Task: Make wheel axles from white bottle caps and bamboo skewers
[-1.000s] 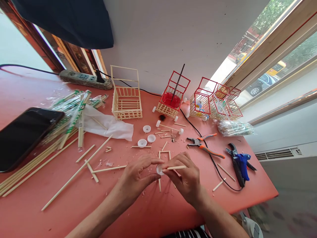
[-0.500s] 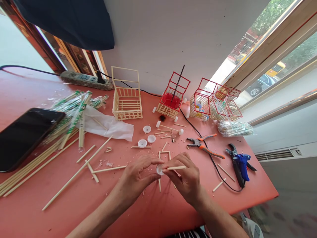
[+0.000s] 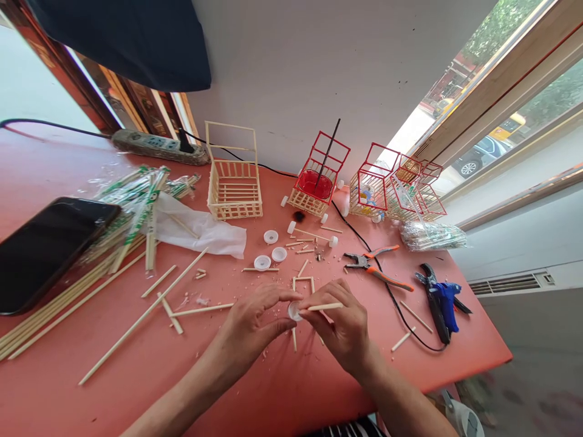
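translucent cap (image 3: 294,311) + short stick (image 3: 327,306) in hand, lower centre of frame

left hand (image 3: 252,315): thumb and index closed on the cap's rim from opposite sides, other fingers loosely curled. right hand (image 3: 344,318): fingertips closed on the stick near its left end; far end points right, over the hand. stick meets the cap's right edge in view; can't tell if they're joined.

both held above the red table (image 3: 282,388), over a small stick frame (image 3: 303,279) partly hidden by the hands. three loose white caps (image 3: 271,237) up and left of them, pliers (image 3: 394,281) right of centre, blue glue gun (image 3: 449,300) at far right.

handling, my read: cap looks like thin plastic. light, fairly stiff, slick, could flex or pop out if squeezed hard. take it by the rim with two fingertips, face left free. stick looks like plain wood: light, stiff, decent grip, likely snaps under a sideways bend. pinch it near the cap end; holding the far end would lever it around.
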Motion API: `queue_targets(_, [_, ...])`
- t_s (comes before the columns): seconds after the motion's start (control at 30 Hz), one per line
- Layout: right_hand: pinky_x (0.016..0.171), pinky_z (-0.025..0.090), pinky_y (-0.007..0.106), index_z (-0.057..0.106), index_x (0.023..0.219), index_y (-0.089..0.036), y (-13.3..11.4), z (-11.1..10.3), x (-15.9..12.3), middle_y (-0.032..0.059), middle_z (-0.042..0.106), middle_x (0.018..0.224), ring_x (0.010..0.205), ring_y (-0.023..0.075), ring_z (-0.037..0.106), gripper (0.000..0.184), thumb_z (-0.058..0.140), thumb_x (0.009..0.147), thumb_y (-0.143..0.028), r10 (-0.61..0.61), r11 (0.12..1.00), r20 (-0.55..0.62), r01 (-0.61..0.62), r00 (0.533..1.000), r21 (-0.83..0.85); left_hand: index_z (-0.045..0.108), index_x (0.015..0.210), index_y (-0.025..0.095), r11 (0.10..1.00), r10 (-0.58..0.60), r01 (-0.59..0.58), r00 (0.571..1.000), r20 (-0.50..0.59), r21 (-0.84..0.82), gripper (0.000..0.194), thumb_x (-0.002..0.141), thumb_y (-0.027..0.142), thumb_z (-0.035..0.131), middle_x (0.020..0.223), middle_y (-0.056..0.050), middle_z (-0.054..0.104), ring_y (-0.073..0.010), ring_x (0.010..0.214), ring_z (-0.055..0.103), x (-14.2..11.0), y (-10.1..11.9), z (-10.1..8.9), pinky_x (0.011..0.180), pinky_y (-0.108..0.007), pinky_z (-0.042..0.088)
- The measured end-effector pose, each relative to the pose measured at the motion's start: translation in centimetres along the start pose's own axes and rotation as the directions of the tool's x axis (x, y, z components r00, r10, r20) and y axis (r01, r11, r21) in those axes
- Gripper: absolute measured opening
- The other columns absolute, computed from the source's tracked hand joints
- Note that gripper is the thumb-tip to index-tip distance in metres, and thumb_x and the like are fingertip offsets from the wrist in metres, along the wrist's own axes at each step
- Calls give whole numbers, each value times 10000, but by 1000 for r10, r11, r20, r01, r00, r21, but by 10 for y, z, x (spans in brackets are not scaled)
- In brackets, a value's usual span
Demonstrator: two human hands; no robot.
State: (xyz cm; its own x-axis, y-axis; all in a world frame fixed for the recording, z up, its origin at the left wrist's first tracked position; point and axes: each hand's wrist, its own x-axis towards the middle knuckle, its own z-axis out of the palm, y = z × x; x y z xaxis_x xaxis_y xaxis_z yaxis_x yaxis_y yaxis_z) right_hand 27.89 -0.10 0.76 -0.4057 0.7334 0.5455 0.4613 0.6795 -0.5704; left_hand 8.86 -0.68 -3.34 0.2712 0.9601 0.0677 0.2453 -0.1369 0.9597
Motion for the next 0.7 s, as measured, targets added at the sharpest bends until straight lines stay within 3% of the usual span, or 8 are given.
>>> queue_targets(0.7, [731,419,325,647,928,-224,0,1,-1,4,744,806,707,147,606,84,600,997,-212,-11,1000,-8,11,1000,-6,732,1051,311,999,36,-35,999,-21,21,229,838,227,732,1053,35,780,-200,1012,704,-2,0,0,909,-296,507])
